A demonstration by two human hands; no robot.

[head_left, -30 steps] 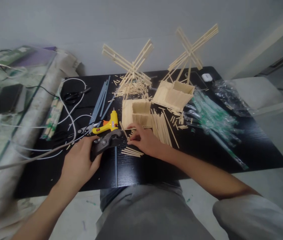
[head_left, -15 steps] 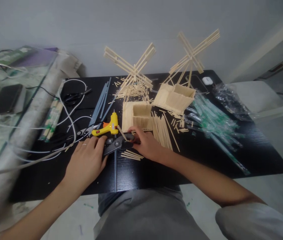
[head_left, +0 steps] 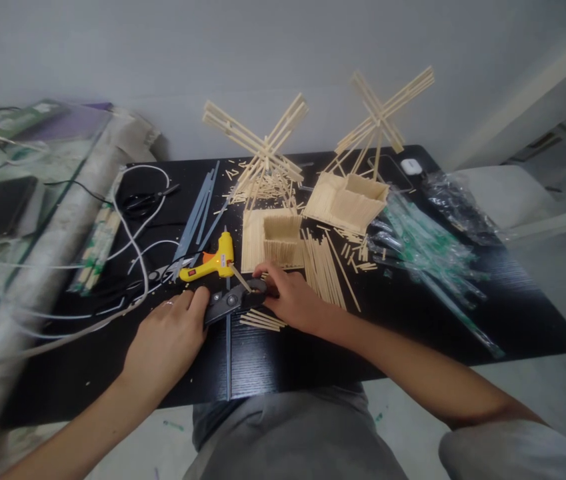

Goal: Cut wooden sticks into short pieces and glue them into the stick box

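Observation:
My left hand (head_left: 167, 337) is wrapped round the handles of dark pruning shears (head_left: 233, 300), whose curved jaws point right. A short wooden stick (head_left: 240, 277) lies across the jaws. My right hand (head_left: 293, 298) is at the jaw end, fingers closed in a pinch; its fingertips are partly hidden, but they seem to hold the stick. Just beyond the shears lies a yellow glue gun (head_left: 221, 257). Several short cut sticks (head_left: 263, 321) rest on the table beneath the right hand.
Two wooden stick windmill models (head_left: 253, 241) (head_left: 320, 197) stand at the back. Loose long sticks (head_left: 326, 270) lie right of centre, green-and-clear plastic wrapping (head_left: 425, 240) farther right. White cables (head_left: 137, 247), grey-blue glue sticks (head_left: 197, 212) and stick bundles (head_left: 97, 250) occupy the left of the black table (head_left: 303, 367).
The view has shifted slightly, so the table sits lower in the picture. The fingers of my left hand have drawn closer together round the shears' handles. My right hand stays at the jaws.

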